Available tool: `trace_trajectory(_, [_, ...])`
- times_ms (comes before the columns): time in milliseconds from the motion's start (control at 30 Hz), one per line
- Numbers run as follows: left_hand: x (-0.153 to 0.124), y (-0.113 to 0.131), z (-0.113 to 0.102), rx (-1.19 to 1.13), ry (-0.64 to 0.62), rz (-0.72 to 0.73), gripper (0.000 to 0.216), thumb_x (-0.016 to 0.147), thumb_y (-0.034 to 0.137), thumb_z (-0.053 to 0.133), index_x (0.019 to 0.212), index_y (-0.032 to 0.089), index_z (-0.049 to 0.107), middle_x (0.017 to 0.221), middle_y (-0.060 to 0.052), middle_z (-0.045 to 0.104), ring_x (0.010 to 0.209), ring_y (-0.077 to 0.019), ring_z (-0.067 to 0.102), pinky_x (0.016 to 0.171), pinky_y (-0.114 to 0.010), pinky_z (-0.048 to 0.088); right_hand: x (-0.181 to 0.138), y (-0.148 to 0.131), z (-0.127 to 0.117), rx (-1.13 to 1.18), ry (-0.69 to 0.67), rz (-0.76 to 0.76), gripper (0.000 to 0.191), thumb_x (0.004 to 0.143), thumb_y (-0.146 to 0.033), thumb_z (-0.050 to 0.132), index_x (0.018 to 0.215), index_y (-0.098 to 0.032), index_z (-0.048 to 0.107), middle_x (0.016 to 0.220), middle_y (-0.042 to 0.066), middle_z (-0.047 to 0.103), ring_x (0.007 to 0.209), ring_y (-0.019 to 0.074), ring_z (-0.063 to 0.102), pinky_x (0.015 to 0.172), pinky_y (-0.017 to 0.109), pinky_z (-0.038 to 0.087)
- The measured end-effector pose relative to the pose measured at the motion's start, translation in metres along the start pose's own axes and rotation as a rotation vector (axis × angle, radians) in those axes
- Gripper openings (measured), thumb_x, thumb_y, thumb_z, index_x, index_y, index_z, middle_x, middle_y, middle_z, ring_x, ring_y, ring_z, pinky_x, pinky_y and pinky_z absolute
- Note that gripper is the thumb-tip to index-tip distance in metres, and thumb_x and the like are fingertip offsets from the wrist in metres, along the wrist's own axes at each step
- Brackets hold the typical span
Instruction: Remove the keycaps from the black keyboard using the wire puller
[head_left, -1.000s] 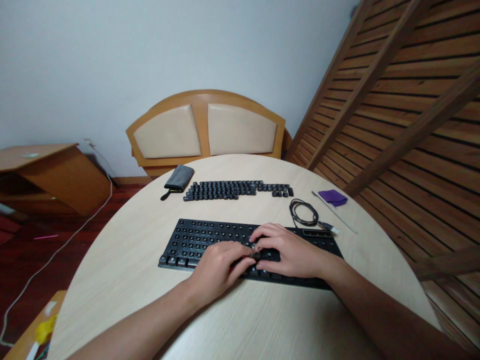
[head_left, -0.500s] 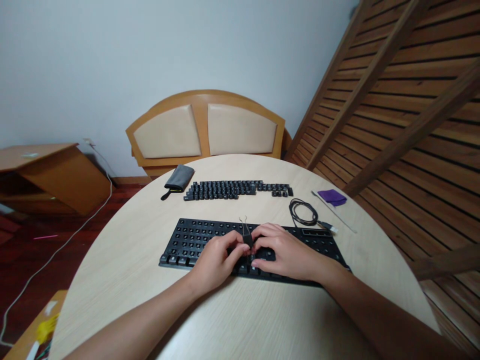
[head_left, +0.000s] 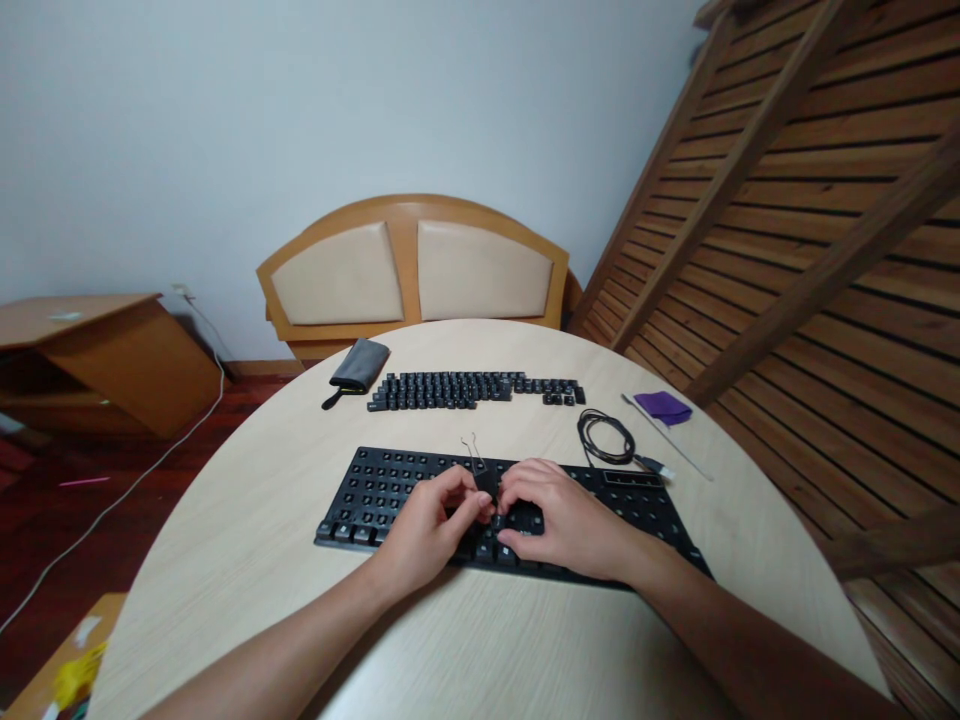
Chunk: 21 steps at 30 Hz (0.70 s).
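Observation:
A black keyboard (head_left: 382,490) with its keycaps removed lies on the round table (head_left: 247,530) in front of me. Both hands meet over its middle. My left hand (head_left: 427,525) and my right hand (head_left: 559,515) pinch a small black binder clip (head_left: 484,478), whose wire handles stick up toward the far side. The clip sits just above the keyboard's lower middle rows. Behind the keyboard, the removed black keycaps (head_left: 450,389) are laid out in neat rows.
A grey pouch (head_left: 360,362) lies left of the keycaps. A coiled black USB cable (head_left: 606,438) is to the right, then a thin stick (head_left: 667,435) and a purple cloth (head_left: 664,406). A wooden headboard (head_left: 412,270) and slatted frame (head_left: 810,230) lean beyond the table.
The binder clip came up from between my fingers and its wire handles now show. Both hands shifted slightly toward the far side of the keyboard; the view tilted a little.

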<state>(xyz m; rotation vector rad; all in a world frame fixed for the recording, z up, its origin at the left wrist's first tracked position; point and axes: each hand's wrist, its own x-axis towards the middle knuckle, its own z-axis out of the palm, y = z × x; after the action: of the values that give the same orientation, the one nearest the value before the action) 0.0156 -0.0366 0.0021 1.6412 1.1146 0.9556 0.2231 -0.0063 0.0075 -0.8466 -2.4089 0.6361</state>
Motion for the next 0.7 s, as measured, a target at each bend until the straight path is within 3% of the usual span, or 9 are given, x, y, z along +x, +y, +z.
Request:
trace_trajectory(400, [0.0007,-0.0042,-0.002,0.175,0.096,0.041,0.023,0.094,0.033,0.056,0.077,0.017,0.056,0.071,0.0,0.062,0.067,-0.0149,0.056,0.063,-0.026,0.042,-0.0005,-0.0073,-0.0015,0.132,0.023,0.138,0.026,0.076,-0.016,0.073,0.098,-0.021,0.06,0.097,0.002,0.068,0.098,0.019,0.061,0.088,0.033,0.046])
trace_trajectory(700, [-0.0008,-0.0001,-0.0026,0.235,0.132,0.054,0.022,0.095,0.03,0.053,0.076,0.018,0.055,0.071,0.001,0.06,0.069,-0.0149,0.054,0.065,-0.026,0.039,0.0003,-0.0034,-0.0008,0.087,-0.015,-0.059,0.014,0.09,-0.026,0.067,0.104,-0.023,0.065,0.102,0.002,0.071,0.1,0.0184,0.061,0.097,0.037,0.042])
